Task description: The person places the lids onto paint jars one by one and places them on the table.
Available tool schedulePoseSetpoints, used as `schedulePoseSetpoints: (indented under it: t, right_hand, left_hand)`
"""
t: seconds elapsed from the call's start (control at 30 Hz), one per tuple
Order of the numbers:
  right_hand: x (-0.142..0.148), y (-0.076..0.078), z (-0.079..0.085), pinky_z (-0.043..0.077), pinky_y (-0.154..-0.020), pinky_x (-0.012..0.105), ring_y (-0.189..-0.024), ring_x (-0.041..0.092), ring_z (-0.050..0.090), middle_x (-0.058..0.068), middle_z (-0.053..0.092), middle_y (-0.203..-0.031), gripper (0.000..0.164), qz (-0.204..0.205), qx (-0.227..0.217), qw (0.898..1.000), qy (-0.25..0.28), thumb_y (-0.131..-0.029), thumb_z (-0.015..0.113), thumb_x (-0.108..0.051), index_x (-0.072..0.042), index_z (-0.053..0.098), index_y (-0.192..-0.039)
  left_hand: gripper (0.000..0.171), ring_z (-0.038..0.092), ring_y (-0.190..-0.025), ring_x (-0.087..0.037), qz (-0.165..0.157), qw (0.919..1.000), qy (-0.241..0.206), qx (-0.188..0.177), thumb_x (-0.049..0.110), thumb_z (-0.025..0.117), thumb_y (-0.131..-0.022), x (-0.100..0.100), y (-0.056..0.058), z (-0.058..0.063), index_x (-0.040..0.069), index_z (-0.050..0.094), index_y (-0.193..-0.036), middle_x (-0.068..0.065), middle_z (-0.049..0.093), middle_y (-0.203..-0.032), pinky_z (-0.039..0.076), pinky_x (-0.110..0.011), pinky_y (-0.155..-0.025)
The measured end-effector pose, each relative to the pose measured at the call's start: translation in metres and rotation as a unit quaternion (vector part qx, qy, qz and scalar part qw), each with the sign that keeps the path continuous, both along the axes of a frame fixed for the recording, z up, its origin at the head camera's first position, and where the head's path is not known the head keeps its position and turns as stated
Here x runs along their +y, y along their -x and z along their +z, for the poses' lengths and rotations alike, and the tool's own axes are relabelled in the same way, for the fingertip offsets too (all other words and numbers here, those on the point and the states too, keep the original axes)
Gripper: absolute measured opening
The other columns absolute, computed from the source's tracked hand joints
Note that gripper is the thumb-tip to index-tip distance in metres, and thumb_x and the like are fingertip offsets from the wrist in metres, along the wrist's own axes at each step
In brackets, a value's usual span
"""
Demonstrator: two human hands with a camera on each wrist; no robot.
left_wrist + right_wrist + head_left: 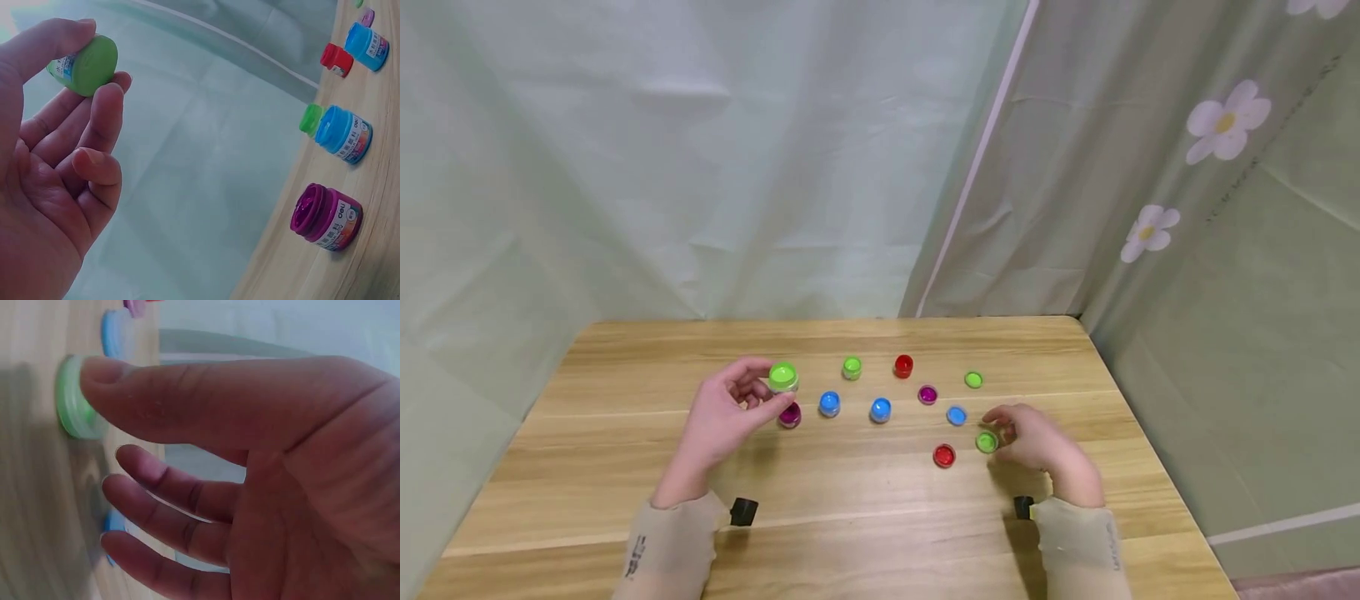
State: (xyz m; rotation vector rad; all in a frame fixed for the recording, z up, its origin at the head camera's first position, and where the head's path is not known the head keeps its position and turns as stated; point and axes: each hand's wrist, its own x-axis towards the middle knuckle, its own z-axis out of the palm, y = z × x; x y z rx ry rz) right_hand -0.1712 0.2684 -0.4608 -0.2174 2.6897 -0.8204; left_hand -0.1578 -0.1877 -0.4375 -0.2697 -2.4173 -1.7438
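My left hand (715, 421) holds a small green paint jar (783, 378) above the table, pinched between thumb and fingers. From below, the left wrist view shows the jar's green base (97, 65) and part of its label. Just under that hand stands an uncapped purple paint jar (789, 415). Over on the right, my right hand (1037, 442) hovers low with loosely bent fingers beside a green lid (987, 442) lying on the table. Its thumb (119, 375) overlaps the lid in the right wrist view; whether they touch is unclear, and the index finger is hidden there.
Two blue jars (829, 404), a green jar (852, 368) and a red jar (903, 367) stand mid-table. Right of them lie a purple lid (928, 395), a blue lid (957, 416), a red lid (944, 456) and another green lid (973, 380). A curtain (775, 167) hangs behind the table.
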Motion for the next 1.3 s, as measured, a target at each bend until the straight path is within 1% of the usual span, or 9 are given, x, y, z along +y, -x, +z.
schedulePoseSetpoints:
  t: [0.13, 0.43, 0.7, 0.87, 0.93, 1.03, 1.13, 1.2, 1.3]
  right_hand:
    - [-0.008, 0.000, -0.006, 0.054, -0.095, 0.052, -0.097, 0.023, 0.061, 0.004, 0.069, -0.110, 0.045, -0.009, -0.010, 1.000, -0.014, -0.079, 0.094, -0.005, -0.013, 0.075, -0.120]
    - [-0.018, 0.001, -0.010, 0.054, -0.090, 0.049, -0.092, 0.023, 0.060, 0.004, 0.068, -0.100, 0.030, -0.026, -0.007, 0.999, -0.020, -0.085, 0.087, 0.003, -0.009, 0.073, -0.109]
    - [-0.011, 0.000, -0.006, 0.050, -0.078, 0.042, -0.085, 0.021, 0.056, 0.002, 0.063, -0.092, 0.023, -0.019, -0.007, 1.000, -0.022, -0.091, 0.084, -0.011, -0.009, 0.069, -0.109]
    - [-0.006, 0.000, 0.004, 0.046, -0.068, 0.037, -0.077, 0.019, 0.052, 0.004, 0.057, -0.087, 0.035, -0.007, 0.019, 1.000, -0.001, -0.099, 0.074, -0.017, -0.004, 0.068, -0.131]
    - [-0.005, -0.001, 0.009, 0.045, -0.068, 0.037, -0.075, 0.019, 0.051, 0.003, 0.056, -0.085, 0.036, 0.006, 0.039, 0.999, 0.008, -0.102, 0.071, -0.017, -0.002, 0.067, -0.135]
    - [-0.007, -0.001, 0.018, 0.048, -0.072, 0.037, -0.081, 0.018, 0.055, 0.001, 0.060, -0.088, 0.032, 0.019, 0.078, 0.997, 0.022, -0.105, 0.068, -0.023, -0.004, 0.070, -0.132]
    - [-0.015, -0.002, 0.029, 0.053, -0.080, 0.040, -0.092, 0.018, 0.061, -0.002, 0.066, -0.097, 0.030, 0.017, 0.112, 0.993, 0.042, -0.106, 0.070, -0.029, -0.010, 0.071, -0.129]
    - [-0.025, -0.003, 0.039, 0.055, -0.086, 0.042, -0.100, 0.018, 0.064, -0.003, 0.069, -0.104, 0.029, 0.011, 0.127, 0.990, 0.067, -0.105, 0.071, -0.031, -0.012, 0.070, -0.127]
    - [-0.046, -0.004, 0.053, 0.057, -0.089, 0.042, -0.104, 0.018, 0.067, -0.003, 0.070, -0.109, 0.026, 0.005, 0.151, 0.982, 0.111, -0.103, 0.075, -0.028, -0.013, 0.069, -0.122]
  left_hand:
    - [0.037, 0.059, -0.077, -0.018, 0.002, 0.9999, 0.003, 0.013, 0.012, 0.088, -0.090, -0.002, 0.001, -0.001, 0.005, 0.072, -0.122, -0.007, 0.072, -0.094, 0.048, -0.024, -0.065]
    - [0.038, 0.059, -0.076, -0.015, -0.002, 0.9993, -0.022, 0.030, 0.005, 0.089, -0.088, 0.004, 0.001, -0.002, 0.002, 0.073, -0.122, -0.003, 0.070, -0.090, 0.047, -0.023, -0.065]
    - [0.038, 0.057, -0.075, -0.017, 0.007, 0.9996, -0.016, 0.020, 0.008, 0.091, -0.086, 0.005, -0.001, 0.000, 0.005, 0.073, -0.120, -0.004, 0.067, -0.087, 0.045, -0.023, -0.065]
    - [0.039, 0.057, -0.074, -0.017, -0.002, 0.9997, -0.021, 0.015, 0.009, 0.091, -0.086, 0.007, -0.002, -0.001, 0.005, 0.073, -0.119, -0.005, 0.068, -0.085, 0.045, -0.024, -0.064]
    - [0.039, 0.057, -0.073, -0.017, -0.010, 0.9995, -0.024, 0.016, 0.008, 0.091, -0.086, 0.009, -0.002, -0.002, 0.005, 0.073, -0.119, -0.005, 0.067, -0.085, 0.045, -0.024, -0.063]
    - [0.038, 0.057, -0.072, -0.017, -0.019, 0.9993, -0.026, 0.019, 0.007, 0.091, -0.085, 0.011, -0.002, -0.004, 0.006, 0.073, -0.118, -0.006, 0.068, -0.083, 0.045, -0.024, -0.063]
    - [0.038, 0.058, -0.071, -0.016, -0.026, 0.9990, -0.029, 0.022, 0.006, 0.091, -0.085, 0.015, -0.002, -0.005, 0.006, 0.073, -0.118, -0.005, 0.069, -0.081, 0.044, -0.023, -0.062]
    - [0.037, 0.058, -0.071, -0.016, -0.034, 0.9985, -0.033, 0.026, 0.005, 0.091, -0.085, 0.019, -0.002, -0.006, 0.005, 0.073, -0.118, -0.005, 0.068, -0.081, 0.044, -0.022, -0.062]
    - [0.037, 0.056, -0.070, -0.016, -0.053, 0.9974, -0.035, 0.034, 0.004, 0.090, -0.085, 0.026, -0.003, -0.007, 0.005, 0.074, -0.119, -0.005, 0.066, -0.081, 0.044, -0.023, -0.062]
